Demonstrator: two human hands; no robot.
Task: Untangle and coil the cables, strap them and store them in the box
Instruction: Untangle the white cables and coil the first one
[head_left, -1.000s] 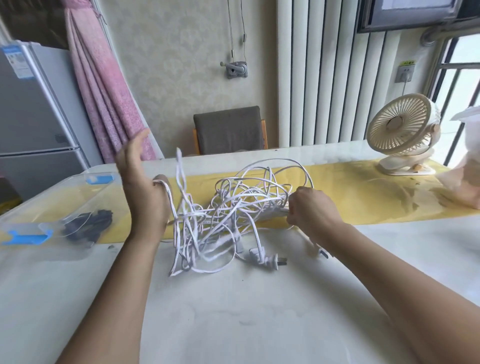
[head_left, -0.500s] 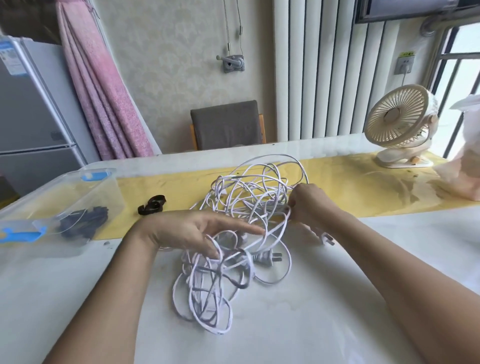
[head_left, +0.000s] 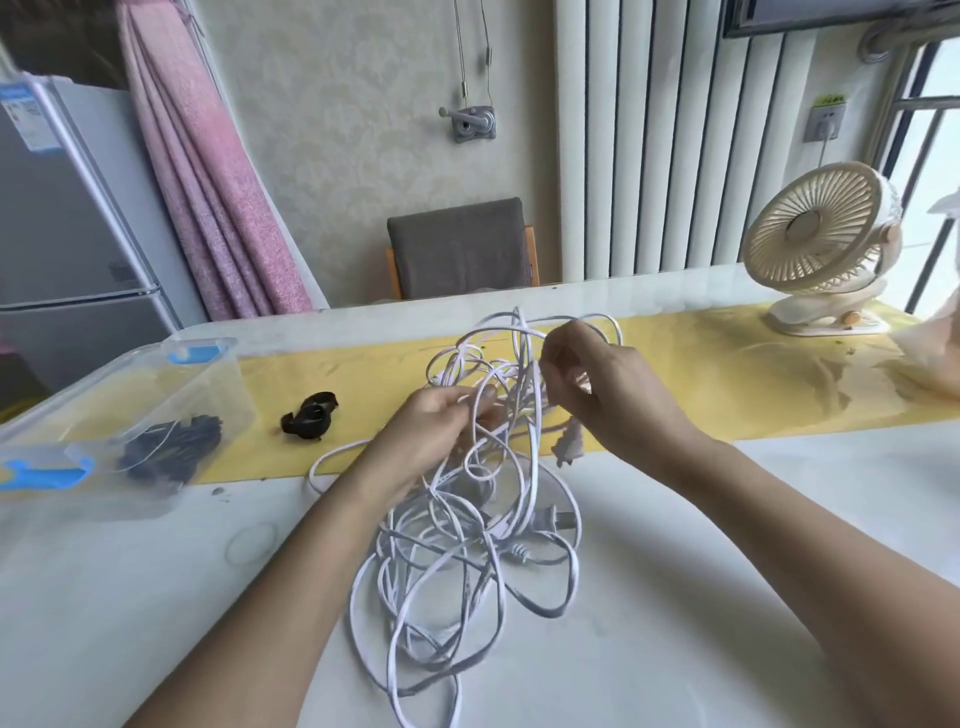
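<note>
A tangle of white cables (head_left: 457, 551) lies on the table in front of me, its upper loops lifted off the surface. My left hand (head_left: 431, 431) grips several strands at the middle of the tangle. My right hand (head_left: 597, 384) pinches a strand just right of it, and a white plug (head_left: 567, 447) hangs below that hand. Another plug (head_left: 556, 519) lies in the loops on the table. A black strap (head_left: 310, 415) rests on the yellow runner. The clear plastic box (head_left: 218, 384) with blue latches stands at the left and holds a black cable bundle (head_left: 171, 447).
A cream desk fan (head_left: 821, 244) stands at the back right on the yellow runner (head_left: 701, 384). A pale bag (head_left: 935, 358) sits at the far right edge. Behind the table is a grey chair (head_left: 460, 249).
My left hand has gone from lying over the near loops to gripping strands higher up. My right hand has lifted with its strand, and a plug now dangles under it.
</note>
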